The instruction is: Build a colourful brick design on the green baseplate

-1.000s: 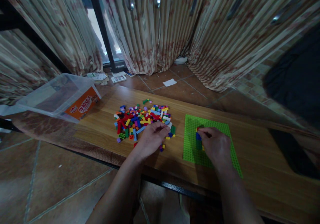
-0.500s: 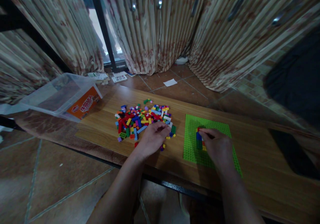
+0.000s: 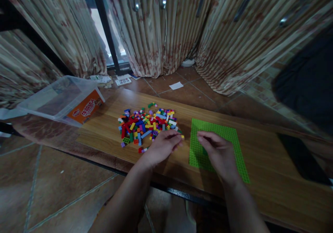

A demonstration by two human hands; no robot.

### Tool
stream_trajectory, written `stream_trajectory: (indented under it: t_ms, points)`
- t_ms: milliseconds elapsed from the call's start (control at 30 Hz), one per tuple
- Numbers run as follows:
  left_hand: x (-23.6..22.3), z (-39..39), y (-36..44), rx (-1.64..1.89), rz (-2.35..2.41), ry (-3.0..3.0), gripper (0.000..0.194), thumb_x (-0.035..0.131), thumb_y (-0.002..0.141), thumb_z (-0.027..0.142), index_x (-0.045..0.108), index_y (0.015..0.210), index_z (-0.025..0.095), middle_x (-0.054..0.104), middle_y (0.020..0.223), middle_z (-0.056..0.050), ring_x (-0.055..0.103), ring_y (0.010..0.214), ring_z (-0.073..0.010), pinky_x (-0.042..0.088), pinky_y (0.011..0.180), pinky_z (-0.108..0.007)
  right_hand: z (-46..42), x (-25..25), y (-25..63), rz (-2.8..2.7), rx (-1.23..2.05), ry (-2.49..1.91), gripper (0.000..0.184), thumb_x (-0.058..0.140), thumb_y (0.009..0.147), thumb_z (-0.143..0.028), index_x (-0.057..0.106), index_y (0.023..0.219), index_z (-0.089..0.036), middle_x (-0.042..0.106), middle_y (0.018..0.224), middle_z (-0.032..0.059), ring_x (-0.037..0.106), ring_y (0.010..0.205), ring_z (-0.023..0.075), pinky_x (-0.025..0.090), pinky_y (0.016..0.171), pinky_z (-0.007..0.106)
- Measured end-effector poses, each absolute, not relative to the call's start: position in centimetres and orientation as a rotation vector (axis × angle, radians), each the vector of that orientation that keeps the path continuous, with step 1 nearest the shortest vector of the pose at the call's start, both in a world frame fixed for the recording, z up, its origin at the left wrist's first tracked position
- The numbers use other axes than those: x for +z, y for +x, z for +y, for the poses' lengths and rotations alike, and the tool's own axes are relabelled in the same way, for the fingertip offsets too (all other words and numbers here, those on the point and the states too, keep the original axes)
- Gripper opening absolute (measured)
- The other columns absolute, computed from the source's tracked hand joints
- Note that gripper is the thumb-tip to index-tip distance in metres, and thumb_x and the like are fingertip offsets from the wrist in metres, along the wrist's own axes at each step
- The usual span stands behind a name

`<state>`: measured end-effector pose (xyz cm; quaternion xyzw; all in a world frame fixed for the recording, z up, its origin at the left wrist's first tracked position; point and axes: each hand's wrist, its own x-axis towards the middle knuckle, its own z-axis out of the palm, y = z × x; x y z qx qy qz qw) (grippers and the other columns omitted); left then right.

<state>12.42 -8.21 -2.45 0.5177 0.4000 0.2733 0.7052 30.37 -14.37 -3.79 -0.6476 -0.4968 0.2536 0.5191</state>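
Over green baseplate [image 3: 221,126] and loose bricks [image 3: 139,123], our fingers [image 3: 170,133] curl nearly closed, grip unclear; a low sweep could scatter bricks.

Both bare forearms reach forward, slanting in toward each other. The left hand [image 3: 166,145] hovers palm down, its fingers curled, the thumb drawn in close beneath the index finger. The right hand [image 3: 217,149] is held apart from it, knuckles up, with its bent fingers and thumb pointing toward the left hand. Both wrists look nearly straight.
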Motion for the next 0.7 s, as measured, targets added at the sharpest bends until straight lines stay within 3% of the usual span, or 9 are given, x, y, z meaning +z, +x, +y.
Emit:
stream_trajectory:
  t_ms: [233,700]
  points:
    - [-2.4,-8.6,12.8,0.580,0.804,1.094,0.022,0.060,0.079,0.036,0.060,0.075,0.014,0.055,0.063,0.003,0.042,0.051,-0.0058,0.032,0.051,-0.021,-14.6,-3.7,28.3,-1.391,0.702,-1.401,0.019,0.067,0.084,-0.031,0.072,0.102,-0.026,0.071,0.097,0.0031,0.065,0.090,0.0175,0.052,0.078,0.032]
    - [-3.5,-8.1,12.0,0.635,0.974,1.472,0.023,0.048,0.085,0.030,0.060,0.071,0.016,0.054,0.064,0.002,0.046,0.058,-0.0107,0.034,0.054,-0.022,-14.4,-4.8,28.0,-1.498,0.576,-1.572,0.017,0.061,0.086,-0.037,0.070,0.092,-0.024,0.071,0.092,0.0038,0.066,0.085,0.0192,0.051,0.075,0.032]
